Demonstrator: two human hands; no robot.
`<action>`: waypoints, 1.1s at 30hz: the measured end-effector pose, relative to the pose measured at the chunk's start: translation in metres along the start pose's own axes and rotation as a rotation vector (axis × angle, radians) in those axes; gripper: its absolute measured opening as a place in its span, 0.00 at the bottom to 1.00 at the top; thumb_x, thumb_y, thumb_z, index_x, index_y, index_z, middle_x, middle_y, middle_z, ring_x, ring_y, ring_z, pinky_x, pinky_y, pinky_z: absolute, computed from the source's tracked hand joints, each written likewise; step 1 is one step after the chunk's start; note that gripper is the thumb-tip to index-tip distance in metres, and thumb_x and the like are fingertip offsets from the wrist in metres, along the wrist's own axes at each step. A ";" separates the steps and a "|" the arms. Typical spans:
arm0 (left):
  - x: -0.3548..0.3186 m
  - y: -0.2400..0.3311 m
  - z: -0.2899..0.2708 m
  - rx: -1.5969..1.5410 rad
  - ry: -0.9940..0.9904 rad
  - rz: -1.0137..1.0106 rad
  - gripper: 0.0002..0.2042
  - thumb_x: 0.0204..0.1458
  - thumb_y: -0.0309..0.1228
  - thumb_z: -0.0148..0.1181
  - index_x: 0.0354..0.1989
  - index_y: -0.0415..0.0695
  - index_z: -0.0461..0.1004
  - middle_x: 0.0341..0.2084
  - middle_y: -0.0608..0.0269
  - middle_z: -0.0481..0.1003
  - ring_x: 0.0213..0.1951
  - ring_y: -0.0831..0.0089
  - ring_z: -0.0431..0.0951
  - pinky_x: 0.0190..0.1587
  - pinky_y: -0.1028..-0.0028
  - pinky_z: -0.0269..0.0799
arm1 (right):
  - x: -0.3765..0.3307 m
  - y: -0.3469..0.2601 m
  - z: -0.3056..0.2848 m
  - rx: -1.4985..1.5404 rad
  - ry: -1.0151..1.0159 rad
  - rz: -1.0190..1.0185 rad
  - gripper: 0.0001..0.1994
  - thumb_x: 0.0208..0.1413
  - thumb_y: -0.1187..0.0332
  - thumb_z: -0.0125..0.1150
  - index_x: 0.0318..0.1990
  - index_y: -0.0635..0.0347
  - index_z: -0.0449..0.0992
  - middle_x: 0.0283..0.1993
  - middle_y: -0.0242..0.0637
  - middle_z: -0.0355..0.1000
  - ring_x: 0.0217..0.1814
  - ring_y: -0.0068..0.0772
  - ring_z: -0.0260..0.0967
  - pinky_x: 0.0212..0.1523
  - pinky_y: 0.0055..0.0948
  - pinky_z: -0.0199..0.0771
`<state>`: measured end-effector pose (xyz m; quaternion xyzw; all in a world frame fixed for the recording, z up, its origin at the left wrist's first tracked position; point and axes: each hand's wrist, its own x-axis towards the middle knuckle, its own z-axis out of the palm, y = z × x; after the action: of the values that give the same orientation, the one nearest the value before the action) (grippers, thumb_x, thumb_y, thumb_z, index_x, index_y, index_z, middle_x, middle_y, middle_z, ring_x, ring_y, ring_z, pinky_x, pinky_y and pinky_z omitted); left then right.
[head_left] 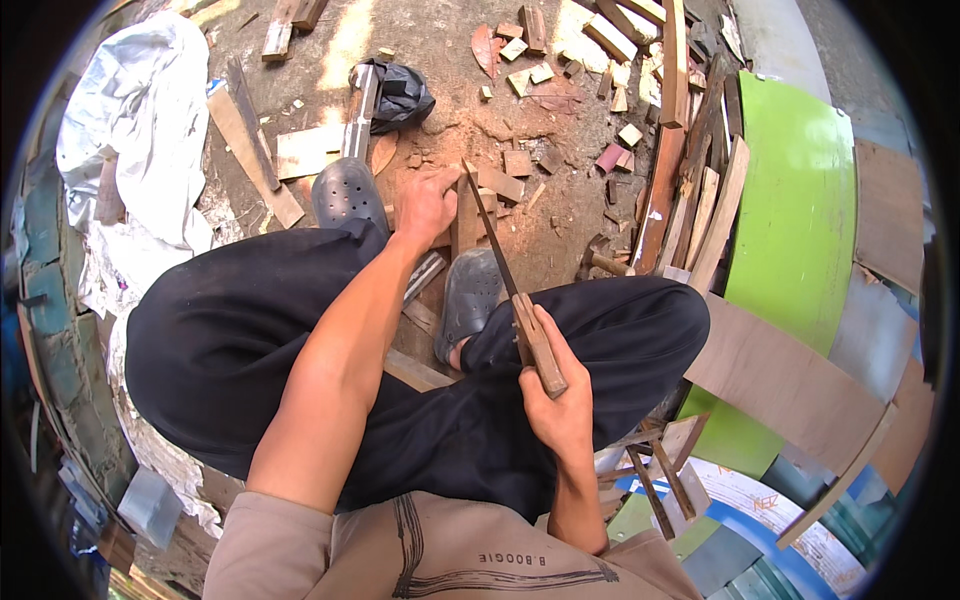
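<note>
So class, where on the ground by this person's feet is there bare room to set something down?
The barest patch is the dirt floor between the black bag and the scattered wood offcuts beyond it. It is crowded around the left hand, which steadies an upright wood piece, the right hand's knife, and the stacked planks on the right.

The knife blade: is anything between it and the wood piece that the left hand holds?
Nothing visible. The knife blade lies against the upright wood piece held by the left hand; the right hand grips the wooden handle.
</note>
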<state>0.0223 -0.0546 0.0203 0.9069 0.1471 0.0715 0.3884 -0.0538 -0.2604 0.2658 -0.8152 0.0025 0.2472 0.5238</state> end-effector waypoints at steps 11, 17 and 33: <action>0.007 0.000 -0.011 0.031 -0.075 -0.069 0.15 0.54 0.32 0.59 0.49 0.52 0.83 0.48 0.53 0.81 0.50 0.53 0.80 0.55 0.59 0.75 | 0.013 0.016 0.006 -0.061 0.002 -0.060 0.32 0.50 0.78 0.53 0.67 0.66 0.67 0.59 0.54 0.75 0.63 0.38 0.74 0.62 0.31 0.69; 0.009 0.002 -0.006 0.036 -0.039 -0.021 0.16 0.51 0.32 0.57 0.48 0.53 0.83 0.44 0.51 0.82 0.49 0.53 0.80 0.54 0.59 0.75 | 0.052 0.010 0.024 -0.095 0.054 -0.030 0.30 0.52 0.77 0.54 0.66 0.64 0.68 0.53 0.56 0.78 0.55 0.39 0.79 0.56 0.31 0.73; 0.013 0.008 0.009 -0.033 -0.130 -0.028 0.18 0.50 0.30 0.57 0.50 0.52 0.82 0.44 0.48 0.81 0.48 0.49 0.80 0.53 0.55 0.75 | 0.117 0.028 0.034 0.021 0.059 0.132 0.29 0.52 0.77 0.54 0.66 0.62 0.69 0.53 0.49 0.78 0.53 0.30 0.75 0.56 0.26 0.71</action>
<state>0.0386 -0.0617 0.0206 0.9009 0.1331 0.0095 0.4131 0.0279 -0.2140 0.1831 -0.8146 0.0742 0.2569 0.5147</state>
